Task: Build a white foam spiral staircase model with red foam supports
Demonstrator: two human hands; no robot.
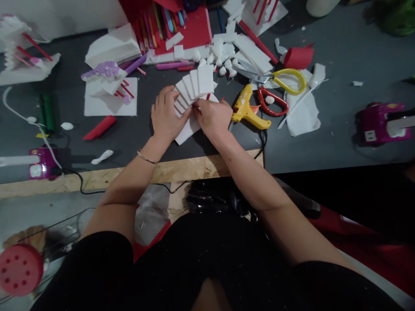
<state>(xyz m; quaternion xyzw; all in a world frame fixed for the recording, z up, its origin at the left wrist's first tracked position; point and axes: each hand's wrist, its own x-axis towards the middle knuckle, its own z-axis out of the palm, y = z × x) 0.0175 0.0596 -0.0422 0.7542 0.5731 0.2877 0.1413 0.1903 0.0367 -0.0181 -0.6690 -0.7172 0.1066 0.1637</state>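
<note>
A fan-like row of white foam strips point(196, 84) stands over a flat white foam base point(185, 133) on the dark table. My left hand point(167, 113) grips the strips from the left, its thumb along their lower edge. At the lower right end of the fan, the fingers of my right hand point(214, 116) are pinched together; what sits between them is hidden. Part of a red stick shows just behind that hand. Right beside it lies a yellow glue gun point(247, 108). Scissors point(275, 82) with one yellow and one red handle rest open beyond the glue gun.
Finished-looking foam pieces with red sticks and a purple top point(103, 71) stand at the left. Foam scraps point(223, 56) and coloured paper rolls point(162, 21) crowd the back. Purple clamped devices point(384, 123) sit at both sides. A cable hangs over the wooden front edge point(191, 169).
</note>
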